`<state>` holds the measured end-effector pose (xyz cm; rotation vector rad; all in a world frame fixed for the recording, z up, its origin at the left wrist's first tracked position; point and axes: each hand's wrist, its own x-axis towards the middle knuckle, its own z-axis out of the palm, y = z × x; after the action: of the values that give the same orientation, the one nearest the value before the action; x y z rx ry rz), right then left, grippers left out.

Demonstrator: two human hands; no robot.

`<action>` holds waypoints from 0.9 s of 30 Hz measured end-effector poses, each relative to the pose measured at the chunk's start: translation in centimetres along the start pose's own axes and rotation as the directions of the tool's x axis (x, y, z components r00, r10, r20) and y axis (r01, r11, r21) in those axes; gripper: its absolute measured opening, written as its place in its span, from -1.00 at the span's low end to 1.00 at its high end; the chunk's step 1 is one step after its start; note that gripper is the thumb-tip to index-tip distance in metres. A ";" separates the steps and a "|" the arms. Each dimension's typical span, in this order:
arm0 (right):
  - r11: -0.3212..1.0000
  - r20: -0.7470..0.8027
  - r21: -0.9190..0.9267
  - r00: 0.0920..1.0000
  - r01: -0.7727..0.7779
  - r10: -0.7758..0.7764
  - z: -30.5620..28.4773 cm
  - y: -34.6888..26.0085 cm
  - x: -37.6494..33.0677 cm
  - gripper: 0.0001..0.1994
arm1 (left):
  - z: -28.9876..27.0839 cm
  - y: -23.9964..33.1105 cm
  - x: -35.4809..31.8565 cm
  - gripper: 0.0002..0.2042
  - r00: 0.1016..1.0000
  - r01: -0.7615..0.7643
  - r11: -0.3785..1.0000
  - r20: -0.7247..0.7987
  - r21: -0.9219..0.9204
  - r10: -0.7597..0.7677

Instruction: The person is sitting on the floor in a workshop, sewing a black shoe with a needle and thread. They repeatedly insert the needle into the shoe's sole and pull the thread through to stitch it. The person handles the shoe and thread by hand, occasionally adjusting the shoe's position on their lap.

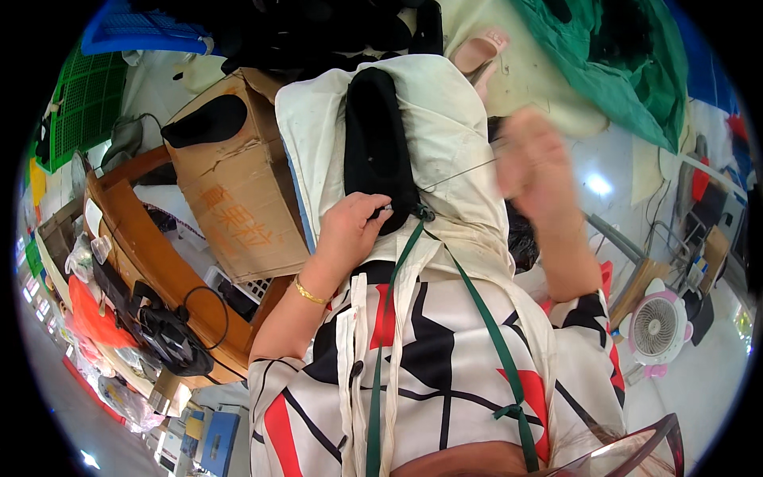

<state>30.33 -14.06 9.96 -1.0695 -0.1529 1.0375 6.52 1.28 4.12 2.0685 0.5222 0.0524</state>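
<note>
A black slip-on shoe (373, 135) lies lengthwise on a white cloth (449, 103) spread over my lap, its heel end toward me. My left hand (354, 226) is closed on the heel edge, thumb and fingers pinched together there. From near the heel a thin dark thread (461, 173) runs taut to the right, up to my right hand (534, 163). That hand is raised beside the cloth and smeared by motion, but it appears closed on the thread's end. Whether it also holds a needle cannot be seen. A green cord (407, 258) hangs near the heel.
Left of the lap stands a cardboard box (230, 191) with another black shoe (208, 122) on top. A wooden piece of furniture (151, 254) stands beside it. Ahead are dark items and a pink slipper (477, 52); to the right, a green bag (612, 71) and a small fan (658, 327).
</note>
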 end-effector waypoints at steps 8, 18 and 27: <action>0.796 -0.494 0.244 0.777 0.554 -0.389 -14.2 -10.7 -1.8 -0.84 | 0.6 -0.5 0.1 -0.81 0.982 -0.161 0.986 -0.091 0.033 0.163; 0.845 -0.377 -0.230 0.756 0.484 -0.535 -11.9 -1.8 2.3 -0.85 | 0.2 -0.7 0.3 -0.78 0.963 -0.222 0.965 -0.125 0.136 0.239; 0.413 0.374 -0.854 0.925 0.317 0.063 1.3 9.0 0.8 -0.86 | 0.3 -1.7 -0.1 -0.73 0.908 -0.349 0.899 -0.143 0.263 0.394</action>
<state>24.46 -11.88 3.38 -1.8091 -1.2275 0.9765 5.95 1.78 2.58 2.3855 0.2449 0.4429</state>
